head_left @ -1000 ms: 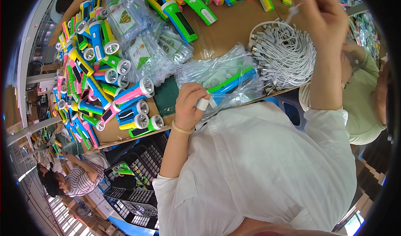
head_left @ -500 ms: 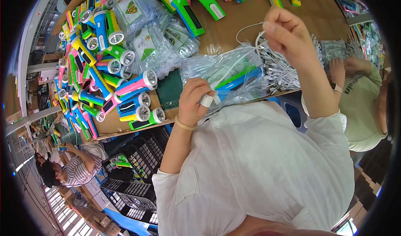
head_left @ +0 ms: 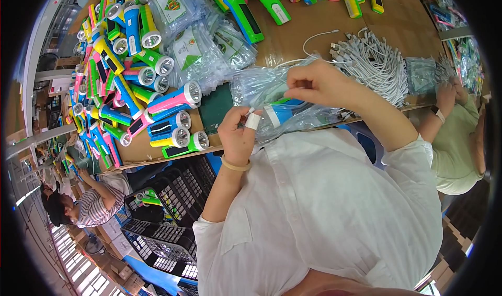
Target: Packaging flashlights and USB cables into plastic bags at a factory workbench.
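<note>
Left hand: The left hand (head_left: 237, 139) is bending its fingers toward the thumb, just beside the flashlight's near end; a white wrap (head_left: 252, 121) is covering one finger. Whether it is grasping anything cannot be told.
Right hand: The right hand (head_left: 320, 84) is curling its fingers above the flashlight; the fingertips' contact cannot be told.
Flashlight: One blue-and-green flashlight (head_left: 282, 114) is lying between the hands, among clear plastic bags (head_left: 251, 84), near the front edge of the brown surface (head_left: 298, 26).
Loose cable: A white cable (head_left: 332, 32) is curving across the surface beyond the right hand.
Cable bundle: White cables (head_left: 379, 68) are lying heaped right of the hands.
Flashlight pile: Multicolored flashlights (head_left: 133, 31) are crowding the left side.
Packets: Clear packets (head_left: 185, 50) with printed cards are resting beside that pile.
Crates: Black crates (head_left: 162, 233) are standing below the surface.
Co-workers: A person in green (head_left: 452, 139) is working at right; another in stripes (head_left: 99, 207) is working at left.
</note>
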A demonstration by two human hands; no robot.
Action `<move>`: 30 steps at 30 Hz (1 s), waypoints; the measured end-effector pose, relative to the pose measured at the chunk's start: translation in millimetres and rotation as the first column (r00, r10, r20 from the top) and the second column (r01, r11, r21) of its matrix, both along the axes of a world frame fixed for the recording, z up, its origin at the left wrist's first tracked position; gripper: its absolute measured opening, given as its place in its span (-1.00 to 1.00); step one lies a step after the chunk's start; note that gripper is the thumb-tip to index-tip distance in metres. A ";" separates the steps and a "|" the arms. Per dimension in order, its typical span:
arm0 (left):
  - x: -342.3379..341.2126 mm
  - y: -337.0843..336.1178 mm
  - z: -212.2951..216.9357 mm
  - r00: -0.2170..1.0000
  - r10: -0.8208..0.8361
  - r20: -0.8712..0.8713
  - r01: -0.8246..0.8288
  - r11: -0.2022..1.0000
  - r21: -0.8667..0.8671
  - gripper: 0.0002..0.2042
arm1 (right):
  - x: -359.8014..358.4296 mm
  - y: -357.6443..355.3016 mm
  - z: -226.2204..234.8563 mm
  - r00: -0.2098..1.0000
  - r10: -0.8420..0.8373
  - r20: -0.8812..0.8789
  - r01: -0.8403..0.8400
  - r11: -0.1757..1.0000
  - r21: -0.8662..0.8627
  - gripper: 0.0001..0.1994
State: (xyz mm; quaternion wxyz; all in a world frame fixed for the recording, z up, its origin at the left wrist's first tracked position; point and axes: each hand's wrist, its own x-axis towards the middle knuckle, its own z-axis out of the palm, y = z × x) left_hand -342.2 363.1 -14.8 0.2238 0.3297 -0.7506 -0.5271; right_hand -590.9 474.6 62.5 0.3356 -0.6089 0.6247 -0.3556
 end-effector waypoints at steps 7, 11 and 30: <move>-10.4 13.8 28.0 0.980 -0.069 -0.189 -0.003 0.934 -0.357 -0.87 | 21.9 -25.3 -6.1 0.927 0.096 0.362 -0.167 0.971 0.172 -0.83; -7.7 16.3 26.4 0.971 -0.022 -0.237 -0.036 0.971 -0.237 -0.88 | 30.8 -28.8 -17.8 0.958 0.190 0.214 -0.207 0.977 0.058 -0.84; 13.3 15.3 2.2 0.937 0.094 -0.336 -0.065 0.993 0.096 -0.90 | -41.5 47.4 -20.4 0.690 -0.221 -0.689 0.273 0.961 -0.035 -0.81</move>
